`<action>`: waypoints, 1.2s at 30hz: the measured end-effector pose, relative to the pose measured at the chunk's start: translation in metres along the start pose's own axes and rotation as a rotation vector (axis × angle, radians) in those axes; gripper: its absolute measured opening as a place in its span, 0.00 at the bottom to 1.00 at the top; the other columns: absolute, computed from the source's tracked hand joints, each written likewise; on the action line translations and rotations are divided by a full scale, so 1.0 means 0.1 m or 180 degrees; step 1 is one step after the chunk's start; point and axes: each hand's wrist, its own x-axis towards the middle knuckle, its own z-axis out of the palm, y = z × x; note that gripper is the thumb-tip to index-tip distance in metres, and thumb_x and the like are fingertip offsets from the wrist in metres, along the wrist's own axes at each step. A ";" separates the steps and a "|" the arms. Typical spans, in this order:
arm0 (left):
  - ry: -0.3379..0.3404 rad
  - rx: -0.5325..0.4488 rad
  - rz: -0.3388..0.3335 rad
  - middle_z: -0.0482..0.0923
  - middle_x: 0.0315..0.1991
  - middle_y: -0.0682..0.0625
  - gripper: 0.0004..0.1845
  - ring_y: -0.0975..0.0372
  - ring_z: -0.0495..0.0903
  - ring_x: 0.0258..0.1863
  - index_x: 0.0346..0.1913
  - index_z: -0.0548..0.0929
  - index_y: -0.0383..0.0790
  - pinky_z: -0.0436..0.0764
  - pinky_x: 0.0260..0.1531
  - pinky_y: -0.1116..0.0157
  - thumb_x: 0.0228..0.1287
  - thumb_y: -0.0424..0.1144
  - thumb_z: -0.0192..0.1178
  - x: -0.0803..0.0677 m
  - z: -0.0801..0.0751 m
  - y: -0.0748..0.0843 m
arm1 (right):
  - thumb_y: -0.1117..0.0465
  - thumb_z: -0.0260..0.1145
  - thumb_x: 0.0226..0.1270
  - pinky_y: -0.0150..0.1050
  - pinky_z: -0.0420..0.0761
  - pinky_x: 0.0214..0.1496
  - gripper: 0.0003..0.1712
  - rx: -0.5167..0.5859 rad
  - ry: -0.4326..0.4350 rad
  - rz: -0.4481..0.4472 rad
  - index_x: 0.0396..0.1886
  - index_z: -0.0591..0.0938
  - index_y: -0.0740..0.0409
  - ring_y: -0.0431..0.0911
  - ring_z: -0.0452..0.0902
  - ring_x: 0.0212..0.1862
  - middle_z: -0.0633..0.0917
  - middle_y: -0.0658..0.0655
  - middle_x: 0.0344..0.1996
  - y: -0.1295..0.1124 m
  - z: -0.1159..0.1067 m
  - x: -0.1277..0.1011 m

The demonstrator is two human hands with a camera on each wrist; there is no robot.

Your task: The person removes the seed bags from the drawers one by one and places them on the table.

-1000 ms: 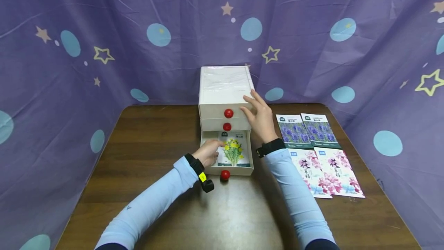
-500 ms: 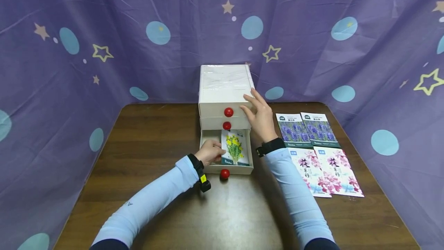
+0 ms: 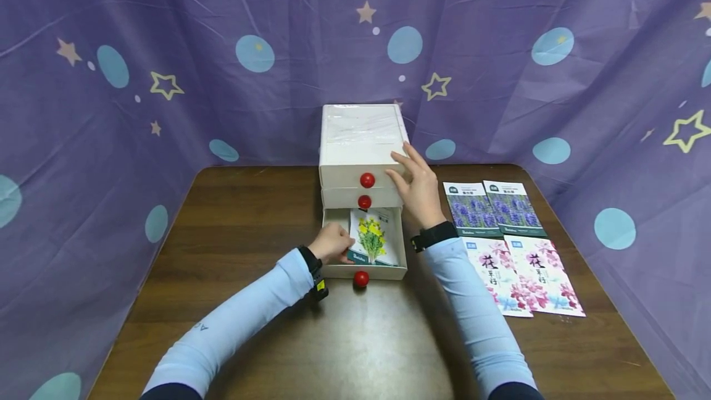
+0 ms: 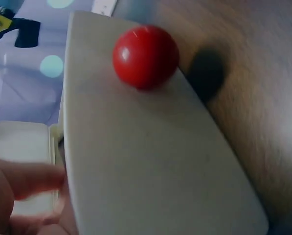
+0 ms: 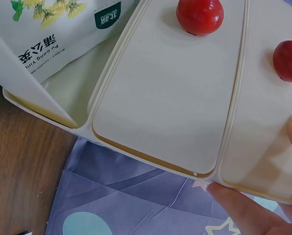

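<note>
A white three-drawer cabinet (image 3: 361, 152) with red knobs stands at the back middle, its bottom drawer (image 3: 389, 273) pulled out. Inside that drawer lies a seed packet (image 3: 370, 238) with yellow flowers, slightly turned. My left hand (image 3: 331, 244) reaches in over the drawer's left side and pinches the packet's lower left edge. In the left wrist view the drawer front hides the fingertips. My right hand (image 3: 420, 195) rests on the cabinet's upper right edge, fingers spread, one fingertip on the front face in the right wrist view. The packet's far end also shows there.
On the table's right side lie two purple-flower seed packets (image 3: 473, 212), and nearer, two pink-flower packets (image 3: 541, 270). The upper two drawers are closed. A purple curtain (image 3: 300, 29) hangs behind the wooden table (image 3: 250, 215).
The left hand has slid down along the packet's left edge. The packet shifted right, then back left, and is now turned a little. The right hand has stayed put.
</note>
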 end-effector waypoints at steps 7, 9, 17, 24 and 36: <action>-0.0154 -0.0087 0.0024 0.73 0.14 0.47 0.13 0.64 0.74 0.10 0.20 0.74 0.33 0.78 0.14 0.71 0.64 0.30 0.54 -0.02 -0.04 0.04 | 0.58 0.68 0.58 0.46 0.71 0.59 0.21 -0.0008 0.0019 -0.0004 0.53 0.81 0.58 0.52 0.66 0.63 0.70 0.60 0.63 -0.02 -0.01 -0.01; -0.0167 -0.0312 0.0003 0.73 0.16 0.46 0.11 0.64 0.74 0.11 0.23 0.75 0.30 0.76 0.13 0.72 0.63 0.28 0.52 -0.02 -0.06 0.05 | 0.58 0.68 0.58 0.46 0.70 0.60 0.21 -0.0021 0.0022 0.0000 0.53 0.81 0.57 0.52 0.66 0.63 0.70 0.60 0.63 -0.02 -0.01 -0.01; -0.0255 -0.1511 -0.0347 0.80 0.29 0.38 0.09 0.58 0.81 0.25 0.39 0.77 0.18 0.83 0.28 0.67 0.59 0.24 0.52 -0.01 -0.18 0.01 | 0.58 0.68 0.59 0.47 0.71 0.59 0.22 -0.0044 -0.0012 0.0031 0.53 0.80 0.57 0.51 0.65 0.63 0.70 0.59 0.63 -0.04 -0.01 -0.02; -0.0509 -0.1697 -0.0535 0.80 0.29 0.38 0.12 0.58 0.81 0.24 0.43 0.76 0.18 0.82 0.27 0.69 0.62 0.28 0.57 -0.24 -0.33 0.03 | 0.58 0.68 0.58 0.46 0.70 0.60 0.22 -0.0040 0.0009 0.0030 0.53 0.81 0.57 0.51 0.65 0.63 0.70 0.59 0.63 -0.03 -0.01 0.00; -0.0836 -0.1166 -0.0003 0.81 0.37 0.39 0.19 0.57 0.81 0.31 0.47 0.76 0.23 0.83 0.35 0.59 0.63 0.39 0.60 -0.99 -0.75 -0.19 | 0.59 0.69 0.58 0.47 0.71 0.59 0.22 -0.0007 0.0032 0.0043 0.53 0.81 0.58 0.51 0.66 0.63 0.70 0.59 0.63 -0.04 0.01 0.00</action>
